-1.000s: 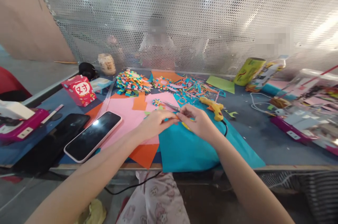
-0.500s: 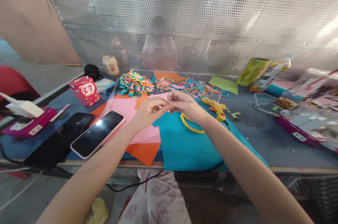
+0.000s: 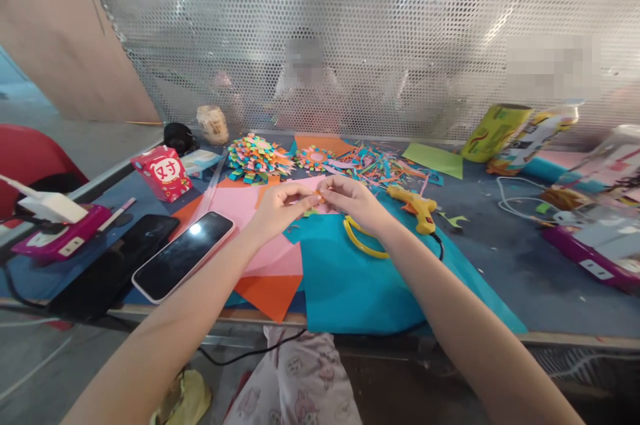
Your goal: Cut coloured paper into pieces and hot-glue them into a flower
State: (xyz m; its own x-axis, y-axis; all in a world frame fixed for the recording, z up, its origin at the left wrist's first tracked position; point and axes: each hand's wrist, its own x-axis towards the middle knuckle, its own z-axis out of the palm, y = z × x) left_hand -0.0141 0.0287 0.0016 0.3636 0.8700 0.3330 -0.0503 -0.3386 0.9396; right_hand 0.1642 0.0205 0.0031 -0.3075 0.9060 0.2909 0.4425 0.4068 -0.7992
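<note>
Fingers point(image 3: 305, 202) of left hand point(image 3: 277, 213) and right hand point(image 3: 357, 206) pinch orange scrap point(image 3: 320, 195) closely, yellow handle point(image 3: 367, 249) now more exposed than earlier.

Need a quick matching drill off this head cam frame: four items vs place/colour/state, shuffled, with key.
1. Glue gun
2. Small orange piece
3. Pink-edged phone
4. Box

A. Lying flat, screen up
B. Red, with a white patch on its front
C. Yellow, to the right of the right hand
D. Between the fingertips of the left hand and the right hand

Pairs: 1-C, 2-D, 3-A, 4-B
</note>
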